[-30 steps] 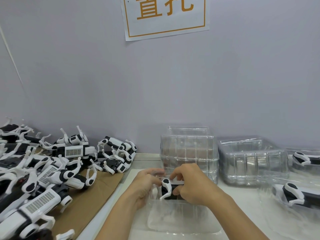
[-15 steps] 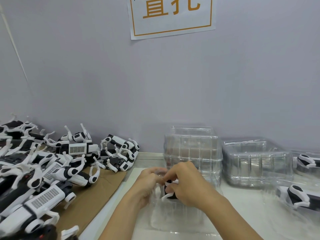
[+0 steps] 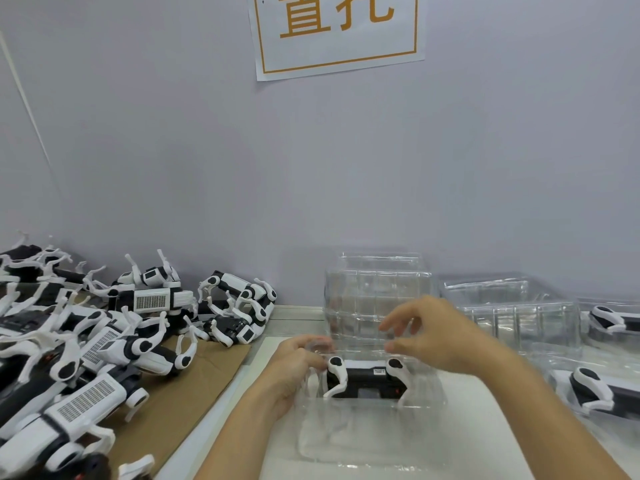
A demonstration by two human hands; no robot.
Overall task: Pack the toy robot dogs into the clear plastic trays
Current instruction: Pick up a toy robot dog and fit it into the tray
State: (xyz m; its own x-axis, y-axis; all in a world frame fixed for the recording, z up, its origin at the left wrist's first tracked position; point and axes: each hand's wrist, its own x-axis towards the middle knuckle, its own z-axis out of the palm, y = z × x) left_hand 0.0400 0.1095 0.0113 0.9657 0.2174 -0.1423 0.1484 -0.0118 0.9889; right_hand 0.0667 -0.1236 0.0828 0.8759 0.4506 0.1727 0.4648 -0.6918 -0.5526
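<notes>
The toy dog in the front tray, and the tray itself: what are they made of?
The toy dog looks like hard moulded plastic, with smooth white legs and a matt black body. The tray seems to be thin clear plastic: you can see through it, and it glints.

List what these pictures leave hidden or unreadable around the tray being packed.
- Head view: whether the toy dog is fully seated; the clear tray glares and blurs.
- Left hand fingertips: hidden behind the tray wall, so its grip is unclear.
- Wall sign: cut off by the top edge.
- Packed dogs at right: cut off by the right edge.
</notes>
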